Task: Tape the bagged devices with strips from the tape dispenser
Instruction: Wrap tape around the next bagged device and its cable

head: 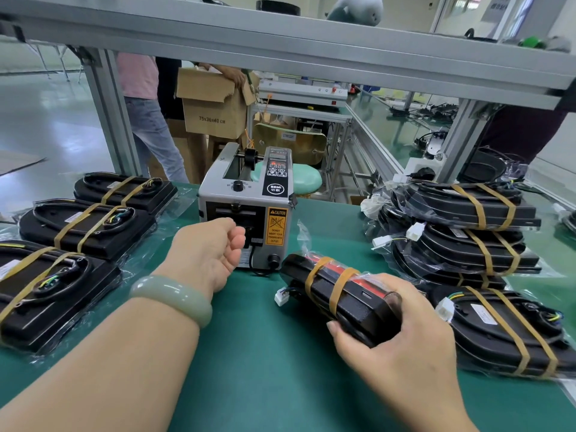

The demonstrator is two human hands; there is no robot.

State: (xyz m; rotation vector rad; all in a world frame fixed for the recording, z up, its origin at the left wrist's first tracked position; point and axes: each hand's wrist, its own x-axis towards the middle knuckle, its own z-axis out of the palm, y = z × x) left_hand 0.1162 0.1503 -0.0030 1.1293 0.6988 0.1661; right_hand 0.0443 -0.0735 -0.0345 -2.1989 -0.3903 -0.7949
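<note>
Head view, left hand curled at dispenser

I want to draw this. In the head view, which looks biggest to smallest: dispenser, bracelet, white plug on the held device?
1. Dispenser
2. Bracelet
3. White plug on the device
The bracelet is nearer the camera, so it may look bigger than it really is.

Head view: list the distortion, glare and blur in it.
Head view: wide-angle distortion bows the aluminium frame beam. Head view: bright reflections wash out the polished floor at the left, and glints show on the plastic round the bagged device in the right hand. Head view: the caution label on the tape dispenser is sharp and readable, while the top right corner smears.
</note>
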